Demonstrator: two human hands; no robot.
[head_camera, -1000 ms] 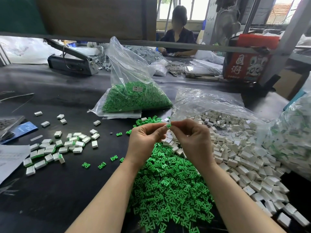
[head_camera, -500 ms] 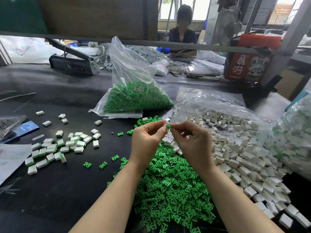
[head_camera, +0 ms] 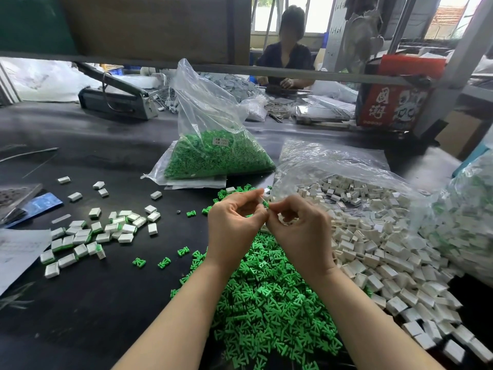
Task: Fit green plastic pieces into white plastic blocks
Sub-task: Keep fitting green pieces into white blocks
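Above the table's near-middle, a white block [head_camera: 261, 201] is pinched in the left hand [head_camera: 231, 227], a green piece [head_camera: 266, 205] pinched in the right hand [head_camera: 301, 231] and pointed leftward into it.

Table top [head_camera: 112, 311]: black. Loose piece pile [head_camera: 269, 303]: bright green, same green in the clear bag [head_camera: 213, 156], which carries a small white label. Block heap [head_camera: 386, 252]: off-white. Finished blocks [head_camera: 88, 236]: white with a green edge showing. Box [head_camera: 392, 102]: red, white characters and a black-and-white figure print. Card [head_camera: 42, 205] at left: blue. Paper sheet [head_camera: 18, 252]: white, faint grey print.
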